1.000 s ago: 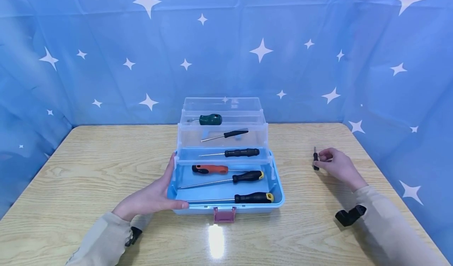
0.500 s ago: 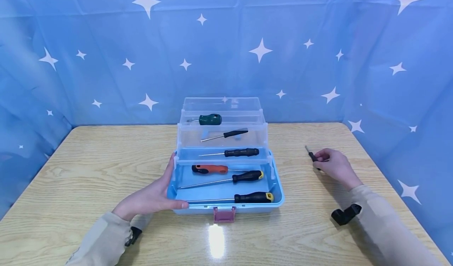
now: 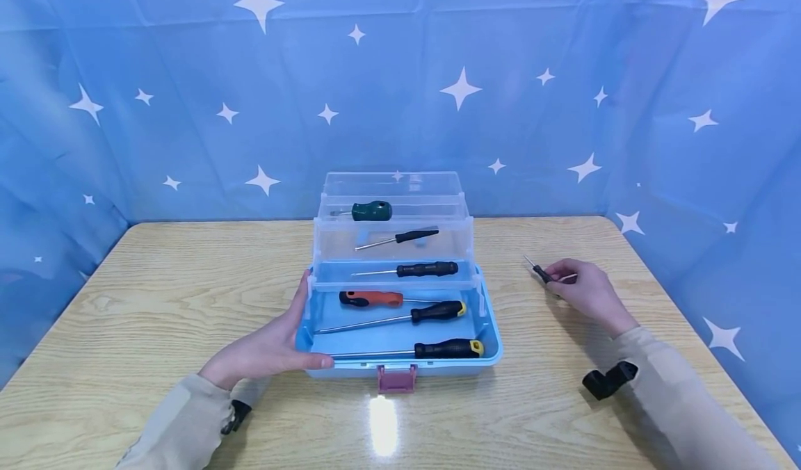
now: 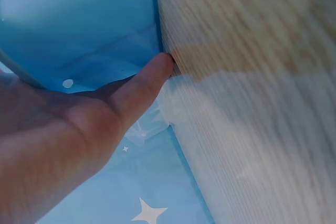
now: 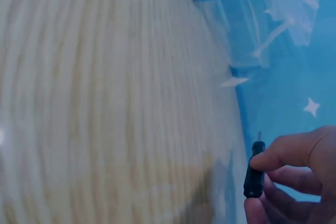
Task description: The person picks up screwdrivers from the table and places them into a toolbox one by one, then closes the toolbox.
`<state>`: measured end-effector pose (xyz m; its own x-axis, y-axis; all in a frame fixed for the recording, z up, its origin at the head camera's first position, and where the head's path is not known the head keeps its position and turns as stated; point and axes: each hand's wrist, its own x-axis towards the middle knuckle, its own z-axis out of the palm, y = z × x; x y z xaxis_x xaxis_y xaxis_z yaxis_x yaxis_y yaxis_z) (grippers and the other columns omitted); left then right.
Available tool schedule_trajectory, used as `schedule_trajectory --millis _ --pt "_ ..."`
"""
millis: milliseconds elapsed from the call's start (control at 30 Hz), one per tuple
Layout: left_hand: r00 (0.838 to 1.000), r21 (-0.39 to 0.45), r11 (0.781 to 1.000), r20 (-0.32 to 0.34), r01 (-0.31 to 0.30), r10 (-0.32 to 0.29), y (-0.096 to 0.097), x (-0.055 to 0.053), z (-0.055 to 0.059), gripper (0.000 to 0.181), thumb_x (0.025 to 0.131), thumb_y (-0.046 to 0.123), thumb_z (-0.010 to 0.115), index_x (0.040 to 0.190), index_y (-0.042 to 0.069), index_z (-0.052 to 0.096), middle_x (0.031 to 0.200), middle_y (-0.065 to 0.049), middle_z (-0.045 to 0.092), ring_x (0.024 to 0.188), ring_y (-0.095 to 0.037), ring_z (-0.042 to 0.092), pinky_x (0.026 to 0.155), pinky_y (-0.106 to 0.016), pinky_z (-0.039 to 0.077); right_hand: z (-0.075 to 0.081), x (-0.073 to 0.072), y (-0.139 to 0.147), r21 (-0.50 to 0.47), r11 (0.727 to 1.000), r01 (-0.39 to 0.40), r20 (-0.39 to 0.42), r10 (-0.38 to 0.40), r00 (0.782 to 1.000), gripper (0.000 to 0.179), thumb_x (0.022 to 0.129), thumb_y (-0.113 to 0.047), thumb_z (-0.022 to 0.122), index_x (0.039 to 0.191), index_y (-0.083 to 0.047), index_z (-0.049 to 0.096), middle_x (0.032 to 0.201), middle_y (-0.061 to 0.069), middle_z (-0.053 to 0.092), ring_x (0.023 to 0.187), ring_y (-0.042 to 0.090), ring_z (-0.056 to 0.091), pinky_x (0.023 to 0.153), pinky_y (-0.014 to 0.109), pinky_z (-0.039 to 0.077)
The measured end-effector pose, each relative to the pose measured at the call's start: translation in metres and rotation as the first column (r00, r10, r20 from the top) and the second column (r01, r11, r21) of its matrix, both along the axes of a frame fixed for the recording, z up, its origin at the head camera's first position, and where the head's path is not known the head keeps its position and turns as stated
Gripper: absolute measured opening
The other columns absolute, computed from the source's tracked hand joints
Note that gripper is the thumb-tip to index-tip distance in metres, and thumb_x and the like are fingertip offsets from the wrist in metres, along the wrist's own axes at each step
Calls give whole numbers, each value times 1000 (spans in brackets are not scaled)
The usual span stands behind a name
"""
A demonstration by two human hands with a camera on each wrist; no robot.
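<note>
My right hand [image 3: 589, 289] pinches a small black-handled screwdriver [image 3: 541, 273] between thumb and fingers, right of the toolbox. In the right wrist view its black handle [image 5: 254, 177] shows, with a short tip sticking out. My left hand [image 3: 265, 348] lies against the left front corner of the light blue toolbox [image 3: 432, 371], thumb along the front edge and fingers stretched along the side. Inside its base lie an orange-and-black screwdriver [image 3: 372, 299] and two black-and-yellow ones, a middle one [image 3: 438, 311] and a front one [image 3: 447, 349]. Most left fingertips are hidden.
Clear stepped trays [image 3: 332, 247] rise at the toolbox's back. They hold a green stubby screwdriver [image 3: 372, 211], a thin black screwdriver [image 3: 417, 235] and another black one [image 3: 427, 270]. A purple latch [image 3: 396, 379] hangs in front. A starry blue cloth [image 3: 400, 74] stands behind the wooden table [image 3: 156, 303].
My right hand has shifted slightly left with the small screwdriver. The screwdriver has turned from pointing straight away to slanting toward the far left. My left hand and the toolbox stay put.
</note>
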<state>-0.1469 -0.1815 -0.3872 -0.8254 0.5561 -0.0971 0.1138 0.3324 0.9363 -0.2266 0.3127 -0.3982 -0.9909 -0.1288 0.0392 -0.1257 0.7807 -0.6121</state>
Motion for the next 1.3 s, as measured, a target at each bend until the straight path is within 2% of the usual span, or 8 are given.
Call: schedule_trajectory --millis 200,467,667,833,933,1300 --pt "1000 -13 1000 9 -5 5 0 1 0 126 82 25 79 148 27 -29 158 -19 -11 139 -48 11 105 -65 22 11 4 -9 -15 1000 -15 7 15 1000 22 90 -5 63 110 4 65 99 17 65 89 31 61 70 35 48" --pt "1000 0 1000 1 -1 1 0 0 -1 126 82 24 79 148 28 -28 158 -19 -10 139 -49 11 105 -64 23 22 7 -20 -23 999 -34 -45 33 998 22 89 -3 64 110 2 66 102 17 66 93 34 61 73 37 48" --pt "1000 9 1000 2 3 -3 1 0 -1 125 82 23 78 148 26 -28 158 -20 -10 139 -49 13 105 -64 24 29 8 -32 -60 997 -54 -104 47 993 20 91 -4 65 111 0 67 100 16 66 90 30 62 72 30 50" --pt "1000 9 1000 1 3 -3 1 0 -1 125 82 23 78 149 27 -27 158 -20 -9 139 -49 13 105 -64 25 37 7 -43 -90 993 -79 -166 63 984 18 93 -5 62 110 -2 67 96 12 65 84 24 60 72 17 48" --pt "1000 -1 1000 0 -1 1 0 1 -1 125 82 24 79 148 25 -28 157 -21 -9 139 -50 13 104 -64 24 42 4 -50 -109 990 -86 -208 62 976 18 93 -5 61 110 -2 67 96 11 65 82 23 59 70 15 47" --pt "1000 13 1000 -6 1 -1 1 0 -2 124 82 24 78 149 26 -27 158 -20 -6 137 -50 18 103 -63 29 71 -5 -75 -101 983 -154 -297 118 948 19 91 -2 63 109 -1 69 98 12 67 86 22 59 74 23 48"
